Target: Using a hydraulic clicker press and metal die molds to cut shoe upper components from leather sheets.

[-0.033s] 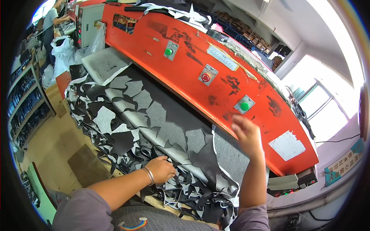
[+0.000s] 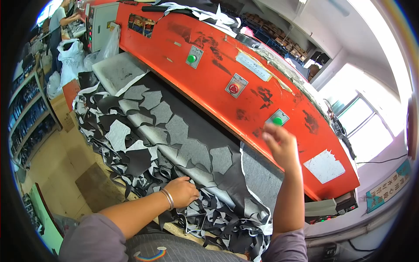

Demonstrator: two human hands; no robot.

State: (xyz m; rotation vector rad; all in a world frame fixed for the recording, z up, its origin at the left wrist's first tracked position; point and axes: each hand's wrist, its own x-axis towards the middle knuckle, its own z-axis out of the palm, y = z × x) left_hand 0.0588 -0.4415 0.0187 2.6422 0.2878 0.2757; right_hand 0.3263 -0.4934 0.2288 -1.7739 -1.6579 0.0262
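My left hand (image 2: 182, 193), with metal bangles at the wrist, lies at the front edge of the machine bed. Its fingers are slightly bent over the pale rolled edge (image 2: 205, 183), above a heap of black and grey scraps (image 2: 139, 161); their undersides are hidden. My right hand (image 2: 281, 143) is raised in front of the red machine beam (image 2: 196, 83), just below a green push button (image 2: 277, 120). Its fingers are loosely bent and apart, and nothing shows in them. On the bed lies a black sheet (image 2: 185, 109) with grey-backed, cut-up pieces (image 2: 192, 150) along it.
A red stop button (image 2: 234, 88) and another green button (image 2: 192, 58) sit on the beam. At the left stand a rack (image 2: 32, 113) of dark items, a white sack (image 2: 70, 61) and a grey cabinet (image 2: 103, 26). A person (image 2: 57, 26) stands at the far left.
My right hand has shifted slightly upward, closer to the green button. My left hand and the material on the bed stay where they were.
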